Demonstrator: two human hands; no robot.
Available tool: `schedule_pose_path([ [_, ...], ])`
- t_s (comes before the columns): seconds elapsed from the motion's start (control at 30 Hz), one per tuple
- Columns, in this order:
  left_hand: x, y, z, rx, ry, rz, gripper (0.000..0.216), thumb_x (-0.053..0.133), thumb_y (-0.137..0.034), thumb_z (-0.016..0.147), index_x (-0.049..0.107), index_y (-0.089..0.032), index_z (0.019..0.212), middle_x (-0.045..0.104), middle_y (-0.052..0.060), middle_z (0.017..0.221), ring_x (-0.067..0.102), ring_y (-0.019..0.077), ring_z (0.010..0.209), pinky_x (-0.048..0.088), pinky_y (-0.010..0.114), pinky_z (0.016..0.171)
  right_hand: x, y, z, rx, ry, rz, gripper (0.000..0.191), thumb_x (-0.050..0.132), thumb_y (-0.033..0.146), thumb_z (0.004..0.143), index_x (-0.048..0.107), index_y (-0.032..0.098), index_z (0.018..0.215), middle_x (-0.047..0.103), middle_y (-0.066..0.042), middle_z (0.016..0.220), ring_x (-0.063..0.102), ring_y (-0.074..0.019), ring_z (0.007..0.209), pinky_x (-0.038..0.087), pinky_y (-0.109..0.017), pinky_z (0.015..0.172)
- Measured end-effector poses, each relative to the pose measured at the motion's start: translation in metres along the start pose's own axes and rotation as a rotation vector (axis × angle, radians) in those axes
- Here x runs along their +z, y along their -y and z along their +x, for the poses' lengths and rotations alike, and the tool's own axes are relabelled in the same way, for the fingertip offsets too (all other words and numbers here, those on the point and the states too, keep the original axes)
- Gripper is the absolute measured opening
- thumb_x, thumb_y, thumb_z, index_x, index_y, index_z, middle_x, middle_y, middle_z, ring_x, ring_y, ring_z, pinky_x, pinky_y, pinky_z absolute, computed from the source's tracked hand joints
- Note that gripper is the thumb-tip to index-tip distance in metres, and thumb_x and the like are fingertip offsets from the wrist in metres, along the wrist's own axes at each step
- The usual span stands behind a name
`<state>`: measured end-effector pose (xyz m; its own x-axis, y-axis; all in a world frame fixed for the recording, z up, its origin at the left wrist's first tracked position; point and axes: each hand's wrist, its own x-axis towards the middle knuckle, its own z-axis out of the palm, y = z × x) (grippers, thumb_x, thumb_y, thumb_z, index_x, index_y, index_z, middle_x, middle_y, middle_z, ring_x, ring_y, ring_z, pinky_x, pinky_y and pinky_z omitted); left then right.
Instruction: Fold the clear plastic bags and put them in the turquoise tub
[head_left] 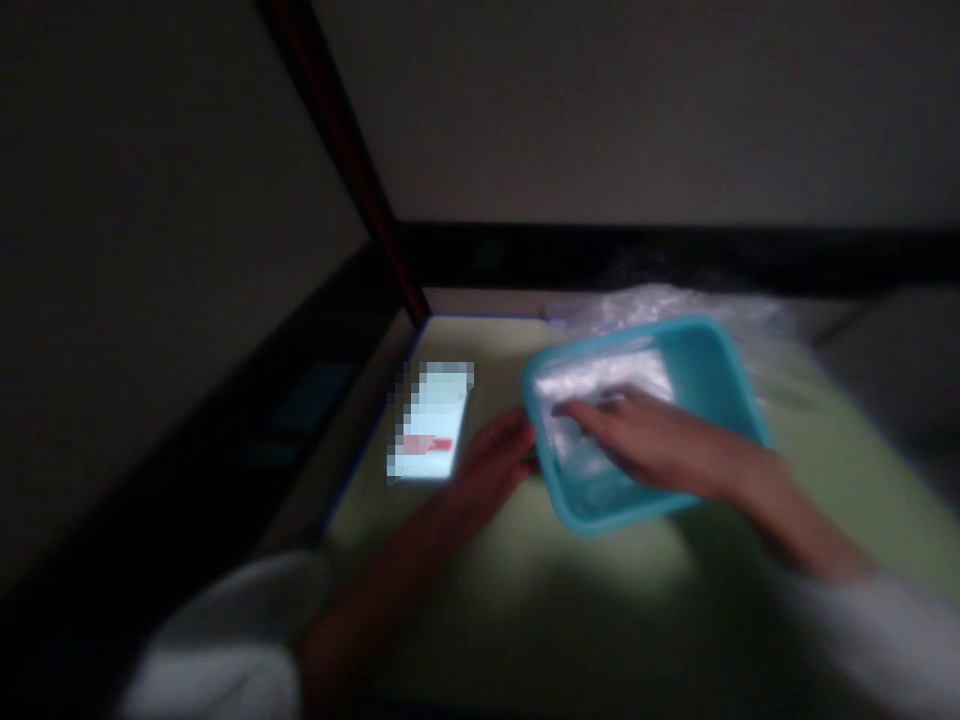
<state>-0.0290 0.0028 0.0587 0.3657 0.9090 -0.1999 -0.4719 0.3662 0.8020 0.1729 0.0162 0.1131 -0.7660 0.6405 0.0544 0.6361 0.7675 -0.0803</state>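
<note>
A teal plastic basin [724, 370] with rounded corners is tilted above the light green tabletop. At its left wall is my left hand [506, 440], fingers closed against the outside of it. My right hand [637, 430] reaches over the near rim into the basin. Its fingers are bent down onto shiny clear plastic [555, 385] lying inside, and they look closed on it; blur hides the fingertips. What the plastic contains, if anything, cannot be made out.
A lit phone [435, 425], partly pixelated, lies on the tabletop [487, 340] left of the basin. Crumpled clear plastic wrap [652, 300] is behind the basin. Dark walls stand at the back and left, with a reddish post [360, 180] at the corner.
</note>
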Motion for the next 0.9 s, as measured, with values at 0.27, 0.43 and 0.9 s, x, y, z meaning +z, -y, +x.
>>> schedule_pose_path([
  [0.27,0.001,-0.001,-0.001,0.028,0.006,-0.003,0.033,0.081,-0.035,0.064,0.07,-0.017,0.09,0.071,0.006,0.088,0.066,0.0185,0.081,0.05,0.027,0.071,0.004,-0.001,0.016,0.024,-0.112,-0.105,0.031,0.049,0.002,0.081,0.055,0.016,0.108,0.063,-0.013,0.105,0.06,-0.025,0.093,0.043,-0.037,0.08],
  [0.43,0.001,-0.001,-0.001,0.022,0.002,-0.019,0.036,0.082,-0.035,0.063,0.07,-0.017,0.092,0.071,0.006,0.087,0.067,0.0182,0.081,0.051,0.026,0.07,0.01,0.0,0.016,0.058,-0.01,-0.074,0.018,0.046,0.007,0.087,0.061,0.018,0.091,0.065,-0.007,0.089,0.063,-0.0185,0.074,0.042,-0.028,0.064],
  [0.9,-0.006,0.003,0.004,0.019,-0.015,-0.036,0.038,0.081,-0.035,0.063,0.068,-0.016,0.094,0.071,0.006,0.093,0.067,0.0195,0.084,0.051,0.031,0.077,0.002,-0.015,0.001,0.125,-0.047,0.241,0.034,0.042,0.008,0.089,0.063,0.021,0.112,0.068,-0.006,0.112,0.065,-0.0213,0.099,0.049,-0.032,0.085],
])
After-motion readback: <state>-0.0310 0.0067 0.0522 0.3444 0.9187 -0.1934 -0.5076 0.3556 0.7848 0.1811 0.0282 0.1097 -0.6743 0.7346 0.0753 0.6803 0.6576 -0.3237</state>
